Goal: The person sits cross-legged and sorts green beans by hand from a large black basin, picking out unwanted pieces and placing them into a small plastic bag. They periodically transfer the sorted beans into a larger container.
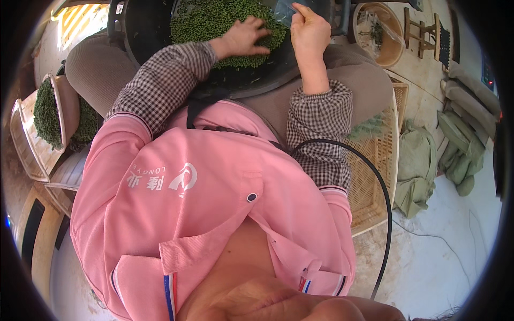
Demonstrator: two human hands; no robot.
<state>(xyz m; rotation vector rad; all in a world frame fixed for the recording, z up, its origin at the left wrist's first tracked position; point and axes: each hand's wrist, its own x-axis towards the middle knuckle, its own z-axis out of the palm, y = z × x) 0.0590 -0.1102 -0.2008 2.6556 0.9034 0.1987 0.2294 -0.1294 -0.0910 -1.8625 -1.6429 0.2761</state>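
Note:
A wide black basin (257, 86) rests between my knees with a heap of small round green berries, like green peppercorns (209, 24), in it. My left hand (243, 38) lies on top of the heap, palm down, fingers spread and slightly blurred. Above the basin's right part, my right hand (311, 32) has its fingers curled and its index finger stretched toward the left. Between finger and thumb it pinches a sheet of clear bluish plastic, perhaps a bag (284, 12), which runs down to the edge of the heap. The plastic's far end is cut off by the picture's top.
At left, a tipped pale container (66, 108) holds more green berries beside a slatted plastic crate (34, 132). On the right stand a tan tub (391, 56) with plastic and sprigs, a woven crate (367, 192) and green cloth (415, 172). A black cable (383, 192) curves past my right arm.

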